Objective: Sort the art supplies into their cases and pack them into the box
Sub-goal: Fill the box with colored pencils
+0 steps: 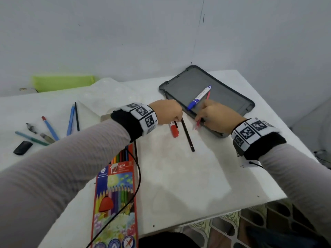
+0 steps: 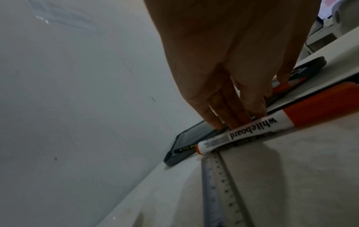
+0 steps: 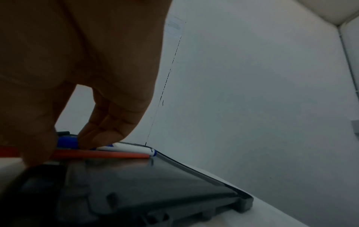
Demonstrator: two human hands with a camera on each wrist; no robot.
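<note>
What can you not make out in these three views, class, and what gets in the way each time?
- Left hand fingertips: head view, hidden by the hand.
- Red pencil: right wrist view, near end hidden behind the thumb.
- Coloured pencil box: head view, cut off by the bottom edge.
- Small print on the red whiteboard marker: blurred.

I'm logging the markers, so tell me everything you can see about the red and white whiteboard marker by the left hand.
The red and white whiteboard marker is a plastic-looking cylinder with a white barrel printed "whiteboard" in black, a red cap fitted on, and a red end ring. It lies flat on the white table, beside the dark grey tray and next to a black pencil. The left hand reaches down at it, fingertips touching the barrel.
</note>
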